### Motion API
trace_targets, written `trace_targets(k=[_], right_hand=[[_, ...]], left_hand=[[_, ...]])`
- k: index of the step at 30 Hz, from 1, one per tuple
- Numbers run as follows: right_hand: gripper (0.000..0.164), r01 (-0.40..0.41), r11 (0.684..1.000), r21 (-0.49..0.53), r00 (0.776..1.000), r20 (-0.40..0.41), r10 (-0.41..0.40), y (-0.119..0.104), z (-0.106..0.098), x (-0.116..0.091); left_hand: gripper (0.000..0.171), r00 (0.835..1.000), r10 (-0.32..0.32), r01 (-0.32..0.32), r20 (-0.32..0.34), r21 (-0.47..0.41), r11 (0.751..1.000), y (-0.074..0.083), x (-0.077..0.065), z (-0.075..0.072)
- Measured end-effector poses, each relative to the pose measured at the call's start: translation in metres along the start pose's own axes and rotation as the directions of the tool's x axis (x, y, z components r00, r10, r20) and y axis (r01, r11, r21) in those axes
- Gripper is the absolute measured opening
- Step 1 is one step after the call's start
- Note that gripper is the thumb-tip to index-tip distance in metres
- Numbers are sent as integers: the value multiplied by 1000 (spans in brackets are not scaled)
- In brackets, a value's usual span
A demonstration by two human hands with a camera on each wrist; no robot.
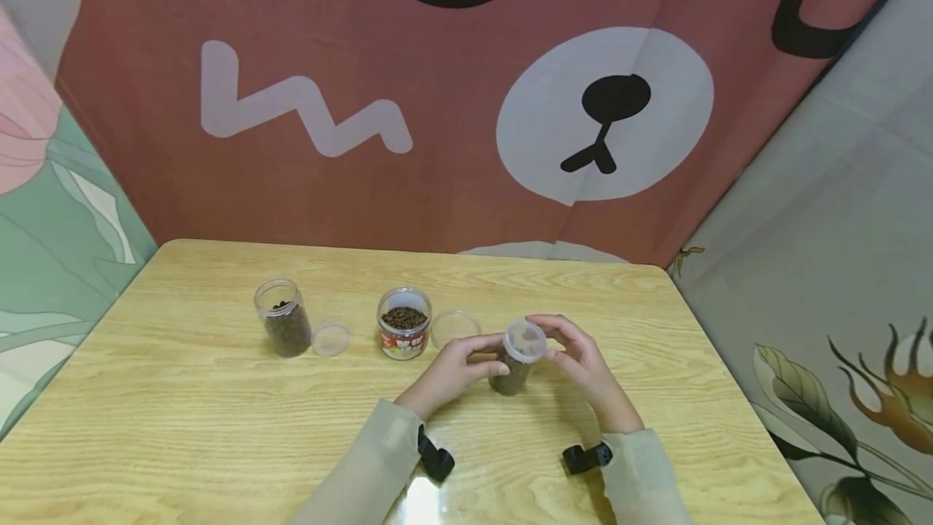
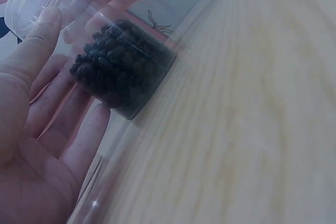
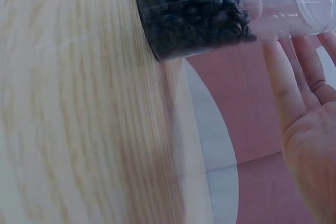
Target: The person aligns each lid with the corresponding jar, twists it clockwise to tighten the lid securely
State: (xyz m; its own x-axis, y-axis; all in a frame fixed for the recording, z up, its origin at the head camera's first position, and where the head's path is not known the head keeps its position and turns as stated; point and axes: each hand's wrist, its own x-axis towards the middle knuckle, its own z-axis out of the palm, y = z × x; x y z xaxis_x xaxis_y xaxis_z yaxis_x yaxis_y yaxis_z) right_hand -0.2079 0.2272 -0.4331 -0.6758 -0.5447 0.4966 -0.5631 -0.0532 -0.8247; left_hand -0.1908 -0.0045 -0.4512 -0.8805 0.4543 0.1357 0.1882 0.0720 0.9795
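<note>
A clear plastic jar (image 1: 509, 377), partly filled with dark coffee beans (image 2: 123, 61), stands slightly tilted near the table's middle right. On its top sits a translucent lid (image 1: 526, 340). My left hand (image 1: 459, 369) holds the jar from the left, thumb in front and fingers around the side. From the right, my right hand (image 1: 581, 363) has its index finger at the lid's far edge and its thumb at the near right edge. In the right wrist view, its other fingers (image 3: 286, 85) extend beside the jar's upper part.
Further left is an uncovered jar of dark beans (image 1: 287, 330), with a round clear lid (image 1: 331, 339) beside it. A wider uncovered jar (image 1: 404, 339) with a red label holds brown pellets; another clear lid (image 1: 455, 329) lies to its right. A printed curtain (image 1: 452, 201) hangs behind the wooden table (image 1: 182, 428).
</note>
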Motion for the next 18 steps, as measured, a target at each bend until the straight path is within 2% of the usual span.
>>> trace_targets(k=[2,11,18], right_hand=[[39,-14,1000,19,1000,-1,14,0,0,0],[38,-95,991,91,995,-35,99,2,0,-1],[40,-111,988,104,992,-54,117,2,2,-2]], left_hand=[[46,1000,4,-4,-1,-1,1000,4,-2,-1],[46,1000,15,-15,4,16,1000,4,-1,-1],[46,1000,15,-15,1,19,1000,2,-1,0]])
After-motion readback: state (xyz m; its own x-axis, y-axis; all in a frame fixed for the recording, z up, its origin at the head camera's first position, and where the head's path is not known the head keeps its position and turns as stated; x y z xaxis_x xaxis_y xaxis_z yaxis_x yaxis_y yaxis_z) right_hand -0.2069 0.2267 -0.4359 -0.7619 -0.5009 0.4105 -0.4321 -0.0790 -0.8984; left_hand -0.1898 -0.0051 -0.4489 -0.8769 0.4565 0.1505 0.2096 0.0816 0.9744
